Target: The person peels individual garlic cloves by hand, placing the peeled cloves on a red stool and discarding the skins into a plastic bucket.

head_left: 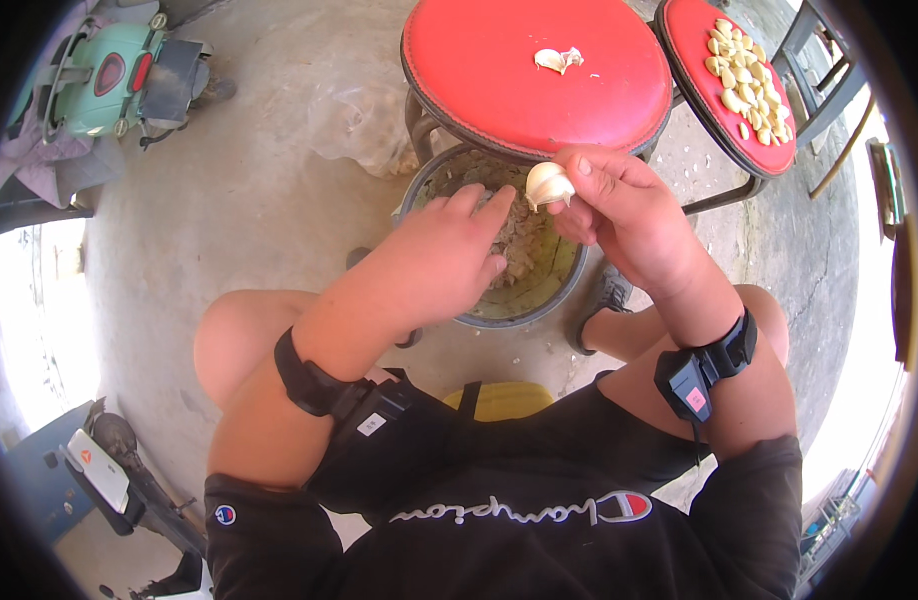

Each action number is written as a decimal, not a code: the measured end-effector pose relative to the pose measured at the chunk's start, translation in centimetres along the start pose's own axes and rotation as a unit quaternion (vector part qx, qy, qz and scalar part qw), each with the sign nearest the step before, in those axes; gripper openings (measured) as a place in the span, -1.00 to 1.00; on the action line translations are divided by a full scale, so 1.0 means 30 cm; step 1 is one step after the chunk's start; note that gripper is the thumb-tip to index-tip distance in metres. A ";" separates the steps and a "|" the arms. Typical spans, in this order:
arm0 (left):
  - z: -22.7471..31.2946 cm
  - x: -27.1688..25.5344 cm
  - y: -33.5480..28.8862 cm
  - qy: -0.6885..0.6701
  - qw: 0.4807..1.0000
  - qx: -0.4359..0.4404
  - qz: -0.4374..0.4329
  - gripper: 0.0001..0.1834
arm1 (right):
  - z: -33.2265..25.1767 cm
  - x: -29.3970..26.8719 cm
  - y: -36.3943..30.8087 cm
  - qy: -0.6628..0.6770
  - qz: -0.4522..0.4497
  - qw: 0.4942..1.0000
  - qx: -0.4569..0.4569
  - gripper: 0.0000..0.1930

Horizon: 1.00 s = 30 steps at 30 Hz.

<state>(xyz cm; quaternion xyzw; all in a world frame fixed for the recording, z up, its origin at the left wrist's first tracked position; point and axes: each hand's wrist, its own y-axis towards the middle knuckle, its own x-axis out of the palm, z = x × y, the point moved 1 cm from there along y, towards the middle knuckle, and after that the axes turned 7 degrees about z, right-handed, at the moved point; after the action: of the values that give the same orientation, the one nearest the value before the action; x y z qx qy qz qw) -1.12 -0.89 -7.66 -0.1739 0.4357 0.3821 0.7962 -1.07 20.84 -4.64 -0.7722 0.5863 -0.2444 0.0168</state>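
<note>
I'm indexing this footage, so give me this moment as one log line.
right grip: holding garlic piece | left grip: above bucket, nothing visibly held | left stool: garlic bits | right stool: pale cloves

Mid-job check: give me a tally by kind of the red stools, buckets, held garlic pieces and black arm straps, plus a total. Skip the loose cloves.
Red stools: 2
Bucket: 1
Garlic piece in the right hand: 1
Black arm straps: 2
Total: 6
</note>
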 end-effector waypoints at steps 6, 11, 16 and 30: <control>0.007 -0.113 0.028 -0.290 0.946 -0.141 0.025 -0.64 | -0.053 0.032 -0.024 -0.273 -0.020 0.945 -0.179 -0.64; 0.081 -0.179 -0.011 -0.553 0.817 -0.163 -0.016 -0.73 | -0.103 0.076 -0.041 -0.394 -0.053 0.870 -0.292 -0.85; 0.096 -0.195 -0.026 -0.564 0.819 -0.107 0.008 -0.75 | -0.147 0.095 -0.055 -0.457 -0.055 0.808 -0.367 -0.90; 0.087 -0.210 -0.006 -0.500 0.851 -0.076 0.138 -0.75 | -0.158 0.121 -0.040 -0.384 0.013 0.868 -0.315 -0.86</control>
<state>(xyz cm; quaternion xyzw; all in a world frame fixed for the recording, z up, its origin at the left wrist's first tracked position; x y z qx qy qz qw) -1.59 -2.30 -1.01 0.0428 -0.0327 0.5557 0.8296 -1.18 19.14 1.21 -0.7614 0.5896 0.2697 -0.0004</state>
